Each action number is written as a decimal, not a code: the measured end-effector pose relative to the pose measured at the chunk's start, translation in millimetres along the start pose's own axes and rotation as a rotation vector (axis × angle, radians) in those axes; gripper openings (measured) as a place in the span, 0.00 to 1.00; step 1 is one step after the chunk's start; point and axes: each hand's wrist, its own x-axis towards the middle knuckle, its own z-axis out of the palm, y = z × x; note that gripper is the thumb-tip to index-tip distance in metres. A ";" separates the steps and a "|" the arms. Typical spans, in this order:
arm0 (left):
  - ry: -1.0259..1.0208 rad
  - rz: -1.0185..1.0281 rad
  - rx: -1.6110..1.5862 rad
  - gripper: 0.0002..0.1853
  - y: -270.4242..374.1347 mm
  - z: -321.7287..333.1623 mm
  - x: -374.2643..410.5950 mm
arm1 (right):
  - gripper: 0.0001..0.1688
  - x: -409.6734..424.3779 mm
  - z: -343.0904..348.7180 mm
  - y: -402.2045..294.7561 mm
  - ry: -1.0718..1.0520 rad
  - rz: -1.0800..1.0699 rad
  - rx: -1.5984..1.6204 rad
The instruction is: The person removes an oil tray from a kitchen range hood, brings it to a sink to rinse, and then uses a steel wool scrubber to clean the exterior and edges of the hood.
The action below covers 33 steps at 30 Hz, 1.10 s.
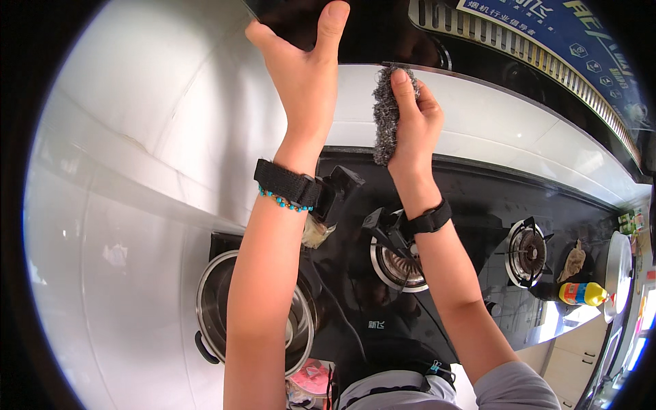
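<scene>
A black range hood (379, 36) with a slotted metal grille hangs above a gas stove. My left hand (307, 72) is raised against the hood's dark surface, its thumb spread apart from the palm; some of its fingers are hidden or hard to make out. Just below the hood's lower edge, my right hand (417, 113) grips a grey steel wool scrubber (387, 118), thumb on top. The scrubber's upper end meets that edge or lies very near it. Black straps with small devices are on both wrists, and a beaded bracelet is on the left one.
Two gas burners, one (402, 264) under my right forearm and one (528, 251) farther right, sit in the black glass cooktop (353, 287). A steel pot (205, 307) stands at left. At right are a yellow bottle (584, 293), a brown cloth (573, 261) and a round metal lid or pan (617, 277).
</scene>
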 end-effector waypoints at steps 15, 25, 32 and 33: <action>0.035 0.049 0.044 0.33 0.2 -2.9 1.1 | 0.11 -3.4 18.9 15.5 0.062 -0.112 -0.212; 0.009 0.050 0.037 0.32 -2.0 -6.0 0.9 | 0.11 -1.9 23.2 21.3 0.050 -0.114 -0.102; -0.021 -0.026 0.074 0.32 5.4 0.4 -1.9 | 0.11 3.6 26.3 25.0 0.006 -0.205 -0.204; -0.023 -0.023 0.064 0.33 5.9 -0.2 -1.5 | 0.11 4.5 29.5 30.0 -0.039 -0.225 -0.202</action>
